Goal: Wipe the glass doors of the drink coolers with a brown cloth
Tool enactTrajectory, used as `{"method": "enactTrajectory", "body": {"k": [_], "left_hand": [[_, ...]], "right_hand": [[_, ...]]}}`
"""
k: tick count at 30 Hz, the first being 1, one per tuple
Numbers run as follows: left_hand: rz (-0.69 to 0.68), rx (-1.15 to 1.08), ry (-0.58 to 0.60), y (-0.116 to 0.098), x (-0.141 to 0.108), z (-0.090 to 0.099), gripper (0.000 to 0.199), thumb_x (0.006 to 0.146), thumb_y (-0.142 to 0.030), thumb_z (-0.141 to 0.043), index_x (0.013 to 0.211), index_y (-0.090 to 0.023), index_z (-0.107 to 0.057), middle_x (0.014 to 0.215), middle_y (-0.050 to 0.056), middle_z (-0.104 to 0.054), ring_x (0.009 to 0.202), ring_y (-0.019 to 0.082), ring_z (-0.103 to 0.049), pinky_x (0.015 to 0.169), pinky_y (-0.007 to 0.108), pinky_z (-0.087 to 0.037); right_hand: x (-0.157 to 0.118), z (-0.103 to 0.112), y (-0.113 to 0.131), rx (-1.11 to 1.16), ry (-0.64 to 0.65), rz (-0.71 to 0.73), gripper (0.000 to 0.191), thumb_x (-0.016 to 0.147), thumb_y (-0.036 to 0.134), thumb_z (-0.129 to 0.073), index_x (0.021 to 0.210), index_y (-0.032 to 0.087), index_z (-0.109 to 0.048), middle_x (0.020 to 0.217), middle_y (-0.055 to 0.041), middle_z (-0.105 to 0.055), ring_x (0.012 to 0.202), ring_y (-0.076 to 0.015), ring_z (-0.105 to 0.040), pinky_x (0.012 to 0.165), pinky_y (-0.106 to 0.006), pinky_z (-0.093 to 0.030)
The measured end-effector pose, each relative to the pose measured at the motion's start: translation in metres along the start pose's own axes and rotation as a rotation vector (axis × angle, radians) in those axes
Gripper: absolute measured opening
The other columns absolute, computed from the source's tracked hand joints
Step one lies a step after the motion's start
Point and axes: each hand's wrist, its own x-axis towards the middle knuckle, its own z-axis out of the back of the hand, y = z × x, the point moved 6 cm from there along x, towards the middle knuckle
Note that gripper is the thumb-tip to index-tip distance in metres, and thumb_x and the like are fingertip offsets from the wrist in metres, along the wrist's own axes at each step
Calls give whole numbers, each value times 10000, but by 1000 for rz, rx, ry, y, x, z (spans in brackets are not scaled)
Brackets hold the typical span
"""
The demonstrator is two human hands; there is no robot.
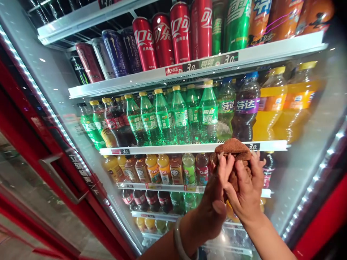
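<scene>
A crumpled brown cloth is bunched between my two hands and appears to rest against the glass door of a lit drinks cooler, in front of the second shelf edge. My left hand, with a pale bangle at the wrist, presses the cloth from the left, fingers pointing up. From the right, my right hand grips the same cloth, its fingers bent over the folds. Faint finger reflections show in the glass beside the cloth. Part of the cloth is hidden behind the fingers.
Behind the glass, shelves hold red cola cans, green Sprite bottles, orange soda bottles and small juice bottles. A metal door handle is on the red frame at left. Light strips line both sides.
</scene>
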Motion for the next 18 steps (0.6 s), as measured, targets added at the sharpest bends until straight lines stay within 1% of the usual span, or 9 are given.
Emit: {"method": "enactTrajectory", "body": {"k": [2, 5, 7, 9, 11, 13, 14, 16, 18], "left_hand": [[-48, -98, -45, -4, -3, 18, 756, 1079, -634, -111, 1737, -266, -47, 1785, 86, -280, 1624, 271, -341, 1328, 484, -378], [-75, 27, -134, -9, -10, 39, 603, 1129, -452, -300, 1714, -336, -207, 1772, 19, -330, 1654, 243, -270, 1373, 496, -286], [-23, 182, -144, -8, -13, 41, 624, 1118, -354, -368, 1717, -328, -195, 1800, 30, -243, 1681, 261, -155, 1386, 552, -219], [44, 309, -111, -5, -14, 37, 691, 1098, -305, -435, 1726, -294, -148, 1822, 67, -112, 1687, 300, -48, 1382, 615, -154], [57, 378, -95, -3, -14, 34, 746, 1083, -277, -484, 1730, -272, -113, 1825, 89, -55, 1684, 320, 0, 1376, 638, -97], [23, 387, -90, -3, -15, 33, 751, 1085, -272, -484, 1731, -268, -100, 1824, 85, -79, 1686, 299, -17, 1385, 598, -100], [9, 378, -92, -4, -17, 35, 741, 1090, -273, -473, 1731, -270, -102, 1822, 80, -103, 1687, 284, -38, 1390, 567, -124], [16, 358, -101, -6, -20, 40, 712, 1099, -266, -437, 1730, -274, -109, 1817, 77, -146, 1685, 261, -81, 1389, 521, -193], [56, 360, -109, -6, -22, 44, 692, 1101, -240, -399, 1730, -273, -113, 1810, 87, -171, 1679, 259, -117, 1380, 520, -248]], "right_hand": [[2, 6, -9, -55, 5, 27, 787, 961, 252, -717, 1656, 362, -365, 1713, -97, -355, 1611, -348, -325, 1303, -659, -296], [7, 22, -27, -132, -50, -19, 665, 919, 171, -744, 1526, 371, -559, 1550, -82, -564, 1525, -362, -465, 1279, -700, -306], [9, 33, -34, -182, -167, -130, 594, 907, 200, -765, 1472, 320, -626, 1514, -110, -591, 1488, -388, -504, 1263, -707, -327], [8, 33, -28, -209, -249, -220, 598, 897, 219, -778, 1475, 272, -631, 1545, -145, -557, 1487, -411, -497, 1253, -708, -344], [5, 22, -13, -212, -204, -190, 616, 894, 204, -779, 1485, 271, -619, 1572, -141, -529, 1526, -404, -448, 1274, -696, -317], [0, 13, -2, -200, -102, -72, 606, 891, 186, -786, 1461, 315, -629, 1560, -93, -547, 1553, -368, -416, 1305, -678, -268], [-4, 14, -3, -190, -75, -28, 590, 885, 182, -795, 1434, 337, -647, 1542, -68, -566, 1548, -353, -426, 1308, -667, -273], [-12, 30, -25, -216, -103, -41, 560, 871, 188, -810, 1389, 360, -685, 1520, -46, -590, 1509, -348, -481, 1293, -650, -319], [-17, 56, -58, -298, -225, -187, 573, 838, 195, -824, 1381, 340, -711, 1532, -72, -585, 1460, -368, -533, 1260, -616, -387]]}}
